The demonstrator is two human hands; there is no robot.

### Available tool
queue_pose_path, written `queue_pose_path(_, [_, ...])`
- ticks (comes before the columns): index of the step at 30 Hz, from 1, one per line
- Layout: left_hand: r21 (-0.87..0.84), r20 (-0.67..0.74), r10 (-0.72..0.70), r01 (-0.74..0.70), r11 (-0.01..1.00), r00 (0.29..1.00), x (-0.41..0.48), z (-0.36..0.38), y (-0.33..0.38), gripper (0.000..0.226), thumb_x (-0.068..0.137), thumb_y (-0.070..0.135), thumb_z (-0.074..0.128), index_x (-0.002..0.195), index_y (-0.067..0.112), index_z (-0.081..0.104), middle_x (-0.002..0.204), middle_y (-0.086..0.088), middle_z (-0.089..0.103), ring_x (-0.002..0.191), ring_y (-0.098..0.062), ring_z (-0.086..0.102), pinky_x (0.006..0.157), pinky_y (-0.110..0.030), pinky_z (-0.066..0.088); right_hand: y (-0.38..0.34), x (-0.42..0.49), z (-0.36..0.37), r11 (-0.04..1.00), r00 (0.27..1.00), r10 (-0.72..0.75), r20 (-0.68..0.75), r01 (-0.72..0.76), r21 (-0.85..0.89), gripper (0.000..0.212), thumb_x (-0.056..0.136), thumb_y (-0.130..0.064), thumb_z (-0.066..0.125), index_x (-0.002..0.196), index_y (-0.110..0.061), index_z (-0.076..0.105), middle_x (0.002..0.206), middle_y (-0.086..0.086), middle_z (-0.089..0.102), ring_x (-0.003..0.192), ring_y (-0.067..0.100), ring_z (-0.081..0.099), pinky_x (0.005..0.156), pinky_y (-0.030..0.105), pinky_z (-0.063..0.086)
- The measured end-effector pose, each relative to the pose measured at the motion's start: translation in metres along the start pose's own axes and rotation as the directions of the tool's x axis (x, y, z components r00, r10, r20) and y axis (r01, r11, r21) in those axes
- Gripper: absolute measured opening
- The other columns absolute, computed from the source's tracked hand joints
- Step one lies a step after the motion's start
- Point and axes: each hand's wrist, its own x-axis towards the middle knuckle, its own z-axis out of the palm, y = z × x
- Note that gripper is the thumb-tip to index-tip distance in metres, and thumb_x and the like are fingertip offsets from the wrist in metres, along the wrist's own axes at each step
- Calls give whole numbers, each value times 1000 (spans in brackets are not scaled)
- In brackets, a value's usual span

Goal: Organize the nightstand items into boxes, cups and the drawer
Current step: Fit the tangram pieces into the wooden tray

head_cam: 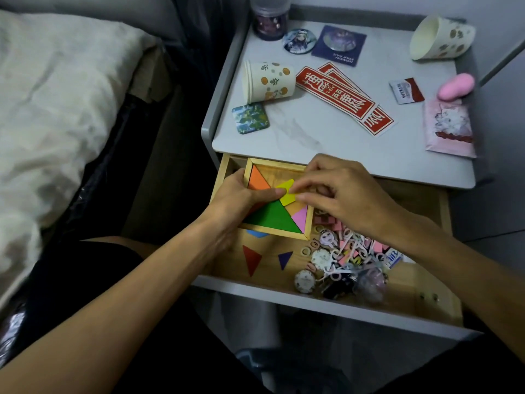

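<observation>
Head view's got my right hand (341,191) pinching the yellow square (287,193) over the wooden puzzle tray (275,234), far left in the open drawer (326,304), left hand (241,200) gripping the tray's left edge.

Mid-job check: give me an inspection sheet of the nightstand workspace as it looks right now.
Surface: grey nightstand top, strewn with items; drawer below it is pulled open.
Job's things: wooden puzzle tray sits in the drawer, partly filled with coloured pieces; yellow piece held over it; red triangle and purple triangle loose on the drawer floor; left paper cup and back-right paper cup lie on their sides.
Clutter: red slips, round badge, blue card, pink pack on top; trinket pile in the drawer.
Hands: left hand holds the tray's left edge; right hand pinches the yellow piece.
Cables: nothing seen.
Surroundings: bed with pale bedding to the left.
</observation>
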Motion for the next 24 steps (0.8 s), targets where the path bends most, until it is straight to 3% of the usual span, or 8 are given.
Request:
queue_pose_path(2, [12, 40, 1, -2, 1000, 999, -2, 1, 1, 44, 78, -2, 76, 121, 2, 63, 108, -13, 75, 100, -30, 72, 89, -36, 58, 1, 1, 0, 1000, 998, 24, -54, -25, -17, 29, 85, -18, 75, 114, -19, 72, 94, -10, 51, 76, -9, 51, 69, 7, 36])
queue_pose_path(4, [18, 67, 5, -6, 1000, 998, -3, 2, 1, 43, 80, -4, 74, 121, 3, 63, 109, -13, 74, 101, -28, 72, 89, -35, 58, 2, 2, 3, 997, 999, 50, -17, -51, -65, 33, 86, -21, 75, 118, -21, 70, 100, -12, 49, 78, -14, 49, 70, 7, 33])
queue_pose_path(11, [14, 58, 2, -3, 1000, 998, -2, -1, -1, 38, 78, -5, 74, 114, 6, 65, 104, -12, 75, 93, -25, 73, 79, -31, 60, 2, 1, 8, 997, 996, 51, 71, -46, -66, 25, 85, -22, 75, 109, -27, 73, 97, -13, 57, 79, -7, 51, 70, 21, 38])
queue_pose_path(14, [35, 37, -6, 5, 999, 999, 0, -3, -2, 43, 77, -4, 76, 117, 4, 63, 106, -14, 75, 98, -29, 72, 83, -34, 59, 1, 0, 8, 998, 996, 59, 66, -57, -28, 24, 84, -19, 75, 108, -24, 74, 90, -17, 56, 75, -9, 54, 67, 12, 37])
queue_pose_path(17, [80, -11, 0, 1, 997, 1000, 1, -5, 0, 49, 75, -3, 78, 120, 2, 61, 106, -13, 75, 96, -26, 73, 79, -29, 59, -1, -1, 8, 999, 999, 48, -14, -48, -3, 19, 85, -14, 75, 104, -16, 75, 82, -22, 52, 76, -13, 53, 66, 4, 35])
queue_pose_path(21, [132, -142, 66, -47, 990, 988, 1, -20, 9, 46, 74, 0, 81, 117, 7, 63, 100, -5, 76, 85, -14, 74, 69, -22, 57, -3, -4, 13, 990, 977, 90, -195, -66, 127, 6, 88, -14, 72, 94, -14, 74, 80, -14, 62, 72, 2, 55, 65, 11, 38])
queue_pose_path(24, [134, -264, 76, -42, 990, 962, 0, -39, 14, 47, 75, 9, 83, 118, 12, 64, 102, -2, 76, 92, -17, 73, 77, -29, 57, 4, -10, 32, 962, 977, 179, -113, -150, 227, 4, 88, -14, 71, 91, -15, 73, 79, -18, 64, 75, -6, 58, 67, 9, 41])
